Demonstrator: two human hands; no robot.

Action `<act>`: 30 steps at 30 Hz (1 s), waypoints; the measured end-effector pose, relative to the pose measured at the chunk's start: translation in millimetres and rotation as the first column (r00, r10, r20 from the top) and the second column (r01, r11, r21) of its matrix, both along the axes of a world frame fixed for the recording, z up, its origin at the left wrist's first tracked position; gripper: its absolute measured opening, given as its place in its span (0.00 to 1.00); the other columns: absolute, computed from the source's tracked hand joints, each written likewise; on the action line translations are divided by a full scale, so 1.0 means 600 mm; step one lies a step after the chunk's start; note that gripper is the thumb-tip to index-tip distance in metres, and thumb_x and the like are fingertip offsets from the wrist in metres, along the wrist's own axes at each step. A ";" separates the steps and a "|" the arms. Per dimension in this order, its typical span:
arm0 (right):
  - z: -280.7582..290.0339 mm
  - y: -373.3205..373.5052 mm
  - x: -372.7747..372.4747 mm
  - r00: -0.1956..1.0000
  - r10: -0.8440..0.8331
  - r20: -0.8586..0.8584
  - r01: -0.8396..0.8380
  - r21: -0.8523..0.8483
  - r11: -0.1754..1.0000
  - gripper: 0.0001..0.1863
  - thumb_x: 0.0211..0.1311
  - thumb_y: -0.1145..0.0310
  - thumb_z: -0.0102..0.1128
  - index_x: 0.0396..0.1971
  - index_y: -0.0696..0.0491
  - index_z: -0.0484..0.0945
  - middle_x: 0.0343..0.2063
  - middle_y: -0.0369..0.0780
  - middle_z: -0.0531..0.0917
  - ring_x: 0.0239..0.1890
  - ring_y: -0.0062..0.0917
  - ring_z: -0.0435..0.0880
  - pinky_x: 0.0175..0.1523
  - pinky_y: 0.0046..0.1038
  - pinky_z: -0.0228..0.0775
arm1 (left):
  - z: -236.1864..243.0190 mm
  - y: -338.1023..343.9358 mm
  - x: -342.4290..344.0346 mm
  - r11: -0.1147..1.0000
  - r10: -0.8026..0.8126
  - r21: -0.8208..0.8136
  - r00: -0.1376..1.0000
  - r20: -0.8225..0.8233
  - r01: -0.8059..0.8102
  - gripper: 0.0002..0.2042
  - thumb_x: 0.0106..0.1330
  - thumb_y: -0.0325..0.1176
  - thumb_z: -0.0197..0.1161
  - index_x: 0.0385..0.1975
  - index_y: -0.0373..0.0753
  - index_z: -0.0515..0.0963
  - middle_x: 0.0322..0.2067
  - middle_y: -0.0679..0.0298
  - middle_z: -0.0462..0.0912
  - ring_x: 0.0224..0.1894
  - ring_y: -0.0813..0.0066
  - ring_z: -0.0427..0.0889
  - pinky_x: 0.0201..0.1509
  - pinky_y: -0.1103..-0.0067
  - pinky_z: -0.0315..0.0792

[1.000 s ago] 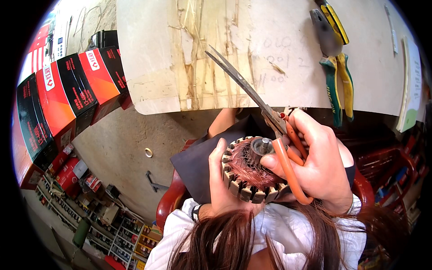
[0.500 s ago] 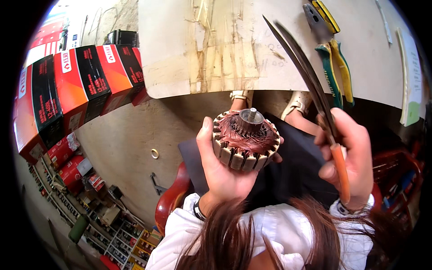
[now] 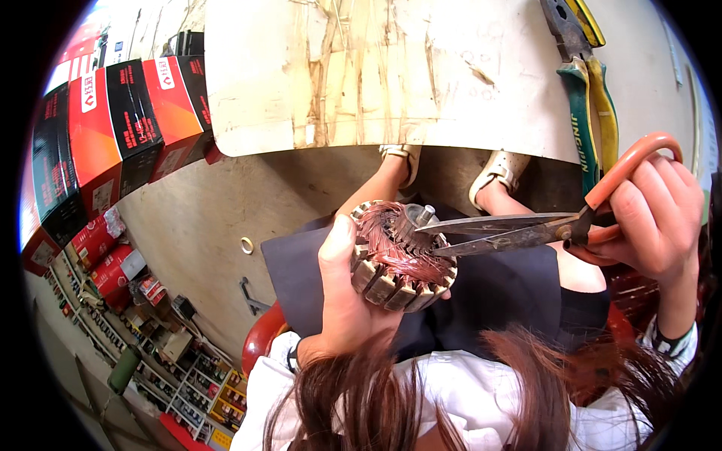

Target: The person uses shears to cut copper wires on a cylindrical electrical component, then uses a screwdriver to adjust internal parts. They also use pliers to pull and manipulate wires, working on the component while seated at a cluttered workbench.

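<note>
My left hand [image 3: 338, 301] is wrapped round a motor armature [image 3: 391, 282], holding it tilted above my lap. Copper windings cover its top, and a short metal shaft stands up from a dark collar in the middle. In my right hand [image 3: 658, 214] is a pair of long scissors [image 3: 519, 233] with orange handles, the fingers through the loops. Its blades are a little apart and point left. Their tips lie over the windings beside the shaft; whether they touch the wire I cannot tell.
Ahead is a pale worktable [image 3: 248, 90] with stained tape strips. Pliers [image 3: 587, 113] with green and yellow handles lie at its right. Red and black boxes [image 3: 98, 143] stand at the left. On the floor are a tape ring [image 3: 247, 245] and, farther left, parts shelves [image 3: 203, 391].
The scissors have swung from upright, handles down, to lying nearly level, their blades now at the armature. My right hand has moved right and up into the loops. The armature has tilted.
</note>
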State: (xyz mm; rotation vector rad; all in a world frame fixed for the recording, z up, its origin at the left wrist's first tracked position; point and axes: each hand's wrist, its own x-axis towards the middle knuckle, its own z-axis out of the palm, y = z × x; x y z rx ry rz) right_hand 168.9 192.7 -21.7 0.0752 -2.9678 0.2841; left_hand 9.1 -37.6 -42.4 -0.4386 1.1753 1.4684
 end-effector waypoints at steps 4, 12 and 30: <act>-0.007 0.011 -0.021 0.995 0.075 -0.063 -0.075 0.001 0.997 0.12 0.42 0.66 0.67 0.19 0.57 0.73 0.18 0.39 0.73 0.19 0.28 0.73 0.22 0.26 0.61 | -0.008 -0.006 0.000 1.000 -0.004 -0.023 0.999 0.031 0.005 0.39 0.70 0.63 0.35 0.62 0.28 0.64 0.39 0.50 0.81 0.38 0.57 0.84 0.31 0.64 0.80; -0.003 0.027 -0.013 0.985 0.169 -0.017 -0.168 0.036 0.985 0.09 0.38 0.69 0.63 0.17 0.57 0.73 0.17 0.38 0.71 0.18 0.26 0.72 0.20 0.24 0.58 | -0.006 -0.008 0.005 0.995 0.073 -0.071 0.988 0.135 -0.064 0.36 0.70 0.62 0.36 0.55 0.29 0.69 0.37 0.51 0.81 0.37 0.52 0.84 0.30 0.61 0.80; -0.016 0.027 -0.014 0.989 0.150 0.012 -0.150 0.011 0.989 0.13 0.24 0.71 0.55 0.19 0.58 0.74 0.18 0.38 0.73 0.18 0.27 0.73 0.21 0.25 0.61 | -0.013 -0.006 0.004 0.998 0.031 -0.056 0.999 0.011 -0.031 0.37 0.70 0.58 0.41 0.66 0.29 0.57 0.52 0.51 0.74 0.43 0.63 0.81 0.42 0.67 0.79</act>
